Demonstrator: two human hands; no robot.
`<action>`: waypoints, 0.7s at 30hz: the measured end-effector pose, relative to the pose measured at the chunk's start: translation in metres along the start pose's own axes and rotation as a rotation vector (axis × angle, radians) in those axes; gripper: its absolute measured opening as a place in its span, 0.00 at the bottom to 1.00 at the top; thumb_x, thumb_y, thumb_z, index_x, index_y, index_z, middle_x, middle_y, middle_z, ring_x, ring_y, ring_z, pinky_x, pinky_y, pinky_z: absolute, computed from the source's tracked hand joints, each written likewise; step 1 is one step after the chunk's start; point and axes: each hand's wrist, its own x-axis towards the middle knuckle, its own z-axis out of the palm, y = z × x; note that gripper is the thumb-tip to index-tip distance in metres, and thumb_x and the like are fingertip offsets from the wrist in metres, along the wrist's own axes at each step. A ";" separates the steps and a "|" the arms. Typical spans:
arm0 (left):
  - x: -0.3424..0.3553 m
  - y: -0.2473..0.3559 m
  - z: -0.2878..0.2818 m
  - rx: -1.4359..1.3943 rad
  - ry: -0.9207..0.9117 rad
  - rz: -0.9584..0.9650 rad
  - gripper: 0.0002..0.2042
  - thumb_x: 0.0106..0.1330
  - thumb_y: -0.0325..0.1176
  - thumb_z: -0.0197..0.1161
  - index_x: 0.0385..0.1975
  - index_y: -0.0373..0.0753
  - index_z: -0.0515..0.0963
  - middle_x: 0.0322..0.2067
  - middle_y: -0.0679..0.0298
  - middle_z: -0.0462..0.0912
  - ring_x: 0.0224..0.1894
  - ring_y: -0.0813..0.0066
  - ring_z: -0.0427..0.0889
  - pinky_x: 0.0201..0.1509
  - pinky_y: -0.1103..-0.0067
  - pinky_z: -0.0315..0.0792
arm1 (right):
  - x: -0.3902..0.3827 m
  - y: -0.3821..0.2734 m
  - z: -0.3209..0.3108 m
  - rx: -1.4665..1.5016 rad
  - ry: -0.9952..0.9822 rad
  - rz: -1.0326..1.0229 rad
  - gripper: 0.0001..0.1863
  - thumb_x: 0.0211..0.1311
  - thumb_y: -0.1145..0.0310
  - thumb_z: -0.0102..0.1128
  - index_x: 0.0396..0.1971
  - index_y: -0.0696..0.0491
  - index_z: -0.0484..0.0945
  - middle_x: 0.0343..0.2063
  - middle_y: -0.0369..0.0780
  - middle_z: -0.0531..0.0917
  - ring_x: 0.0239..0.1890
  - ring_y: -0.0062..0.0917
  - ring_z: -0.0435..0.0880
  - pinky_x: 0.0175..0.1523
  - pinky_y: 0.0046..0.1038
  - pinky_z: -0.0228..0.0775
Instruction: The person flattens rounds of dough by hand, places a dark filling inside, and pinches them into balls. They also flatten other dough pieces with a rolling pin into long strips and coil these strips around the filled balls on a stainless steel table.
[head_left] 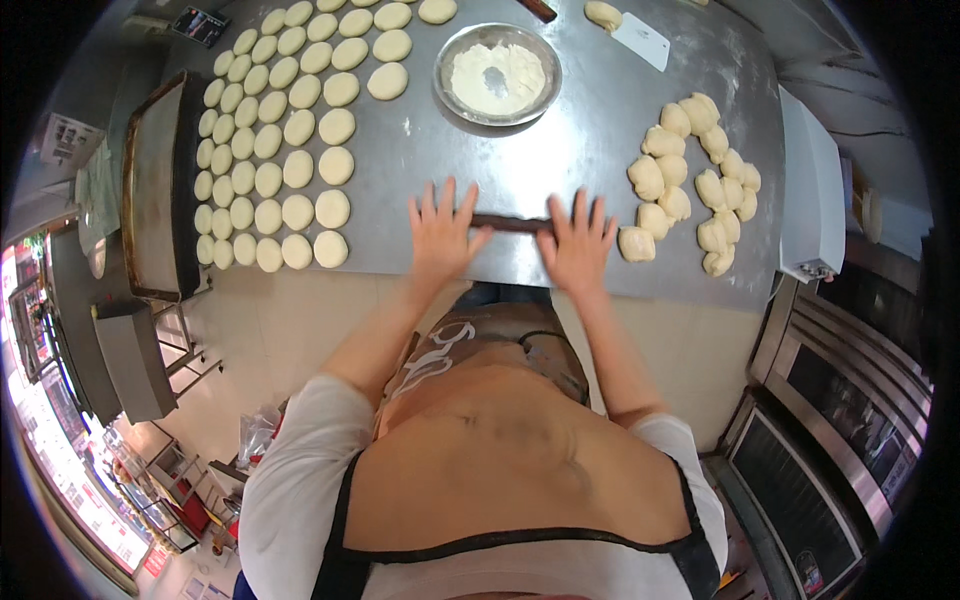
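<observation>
A dark wooden rolling pin (510, 223) lies crosswise near the front edge of the steel table (405, 180). My left hand (438, 235) rests flat at its left end, fingers spread and pointing away from me. At the right end my right hand (578, 245) lies the same way, palm down with fingers apart. Whether any dough is under the pin or palms I cannot tell. Lumps of dough (647, 178) sit in uneven groups just right of my right hand. To the left of my left hand, flat round dough pieces (335, 167) stand in rows.
A metal bowl (441, 85) of white flour (520, 72) stands beyond my hands. Farther back right lie a white scraper (642, 42) and one dough piece (603, 15). A dark-rimmed baking tray (155, 190) adjoins the table's left side; a white appliance (810, 190) stands at the right.
</observation>
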 end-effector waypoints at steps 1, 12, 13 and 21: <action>0.031 -0.006 0.003 0.054 0.062 -0.038 0.33 0.60 0.55 0.63 0.63 0.43 0.71 0.66 0.53 0.65 0.66 0.45 0.61 0.68 0.48 0.51 | 0.034 0.009 0.001 0.003 0.063 0.038 0.34 0.61 0.43 0.54 0.66 0.39 0.68 0.69 0.52 0.59 0.70 0.54 0.53 0.69 0.62 0.40; 0.016 0.003 -0.034 0.197 -0.244 -0.106 0.34 0.66 0.54 0.58 0.65 0.36 0.65 0.67 0.52 0.62 0.71 0.51 0.57 0.70 0.47 0.48 | -0.014 0.017 -0.008 0.143 -0.006 -0.129 0.32 0.59 0.48 0.59 0.62 0.46 0.72 0.67 0.49 0.64 0.70 0.49 0.58 0.67 0.62 0.44; 0.026 0.016 -0.039 0.106 -0.336 -0.110 0.37 0.66 0.57 0.57 0.67 0.34 0.62 0.69 0.51 0.60 0.72 0.48 0.54 0.70 0.45 0.46 | -0.010 0.018 -0.006 0.127 0.013 -0.108 0.31 0.60 0.50 0.58 0.62 0.45 0.72 0.67 0.48 0.65 0.70 0.49 0.58 0.68 0.61 0.45; -0.049 0.049 0.009 -0.083 -0.241 0.430 0.43 0.58 0.59 0.64 0.69 0.40 0.60 0.70 0.59 0.58 0.71 0.47 0.53 0.69 0.43 0.47 | -0.079 0.025 0.004 0.114 -0.024 -0.107 0.35 0.57 0.53 0.63 0.64 0.49 0.69 0.67 0.51 0.63 0.70 0.46 0.59 0.69 0.54 0.48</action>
